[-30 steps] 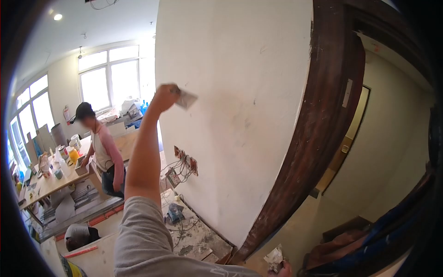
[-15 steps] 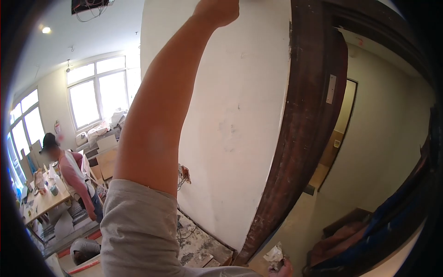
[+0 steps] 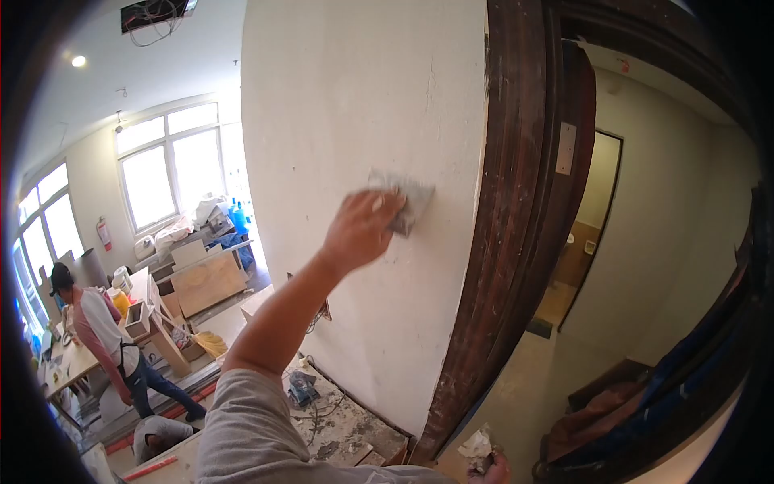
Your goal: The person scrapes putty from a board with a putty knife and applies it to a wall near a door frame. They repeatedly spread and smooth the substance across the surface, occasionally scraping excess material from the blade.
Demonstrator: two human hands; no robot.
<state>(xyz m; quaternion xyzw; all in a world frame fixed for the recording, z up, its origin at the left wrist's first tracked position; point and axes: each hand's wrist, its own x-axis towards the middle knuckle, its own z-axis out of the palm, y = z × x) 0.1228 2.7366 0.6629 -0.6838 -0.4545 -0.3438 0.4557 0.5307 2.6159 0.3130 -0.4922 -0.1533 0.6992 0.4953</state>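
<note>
My left hand (image 3: 363, 226) is stretched up to the white wall (image 3: 355, 121), fingers closed on a flat grey putty scraper (image 3: 415, 206). The scraper's blade lies against the wall surface and is somewhat blurred by motion. Low in the view, my right hand (image 3: 497, 468) is closed around something carrying a lump of white putty (image 3: 476, 444); its handle is hidden in the fingers. Faint patches and small marks show on the wall around the scraper.
A dark wooden door frame (image 3: 516, 202) borders the wall on the right. Below lies a debris-strewn ledge (image 3: 347, 419) with a dark tool (image 3: 302, 389). At left, one person (image 3: 101, 331) stands near a table (image 3: 72, 367); another person (image 3: 157, 436) is bent low.
My left hand has come down from the top edge to the middle of the wall, bringing the scraper into view. My right hand stays low. The standing person has shifted left.
</note>
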